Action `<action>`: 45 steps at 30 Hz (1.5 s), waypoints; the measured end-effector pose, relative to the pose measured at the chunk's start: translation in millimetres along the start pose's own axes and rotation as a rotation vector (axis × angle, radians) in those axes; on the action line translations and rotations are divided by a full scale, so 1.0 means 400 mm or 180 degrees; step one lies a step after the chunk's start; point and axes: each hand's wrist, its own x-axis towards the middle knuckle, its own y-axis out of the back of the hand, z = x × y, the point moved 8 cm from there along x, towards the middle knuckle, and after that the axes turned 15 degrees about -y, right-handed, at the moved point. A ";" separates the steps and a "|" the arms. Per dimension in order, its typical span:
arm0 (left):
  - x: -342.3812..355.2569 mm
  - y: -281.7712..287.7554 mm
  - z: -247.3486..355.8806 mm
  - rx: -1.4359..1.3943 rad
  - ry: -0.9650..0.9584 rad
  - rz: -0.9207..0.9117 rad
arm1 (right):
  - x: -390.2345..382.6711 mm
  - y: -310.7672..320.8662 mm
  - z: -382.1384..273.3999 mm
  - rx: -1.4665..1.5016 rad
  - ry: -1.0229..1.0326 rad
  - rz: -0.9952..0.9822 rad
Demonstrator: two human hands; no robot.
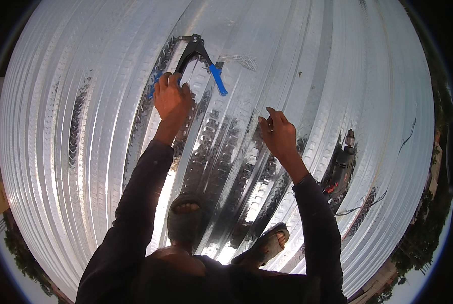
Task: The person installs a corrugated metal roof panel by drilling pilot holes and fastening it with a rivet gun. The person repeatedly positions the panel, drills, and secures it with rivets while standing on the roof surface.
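Observation:
My left hand (171, 101) is wrapped round one blue handle of a hand riveter (192, 48) with a black head. The tool's other blue handle stands spread away to the right, and its nose points left, close over a metal rib. Further right, my right hand (278, 131) hovers above the ribbed sheet with fingers curled and thumb drawn in. Whatever lies between those fingertips is too small to make out. A small heap of thin silver pins, seemingly blind rivets (240, 62), rests on the sheet just right of the riveter.
Ribbed shiny metal sheeting (267, 30) spreads under me on all sides. A power drill (342, 164) lies to my right, its dark cord (363, 206) trailing near it. My sandalled feet (185, 218) stand on the ribs. Trees (421, 238) and buildings show past the edges.

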 end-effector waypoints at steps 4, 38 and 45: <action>0.022 -0.129 -0.098 -0.0131 0.0698 -0.1358 | 0.178 -0.078 -0.266 -0.0012 0.0257 -0.0173; -0.231 -0.191 0.581 -0.3025 -0.0087 -0.1077 | -0.264 0.260 0.059 0.1024 -0.2189 -0.1377; -0.237 -0.183 0.587 -0.3164 -0.0024 -0.1114 | -0.259 0.237 0.049 0.0938 -0.2292 -0.1374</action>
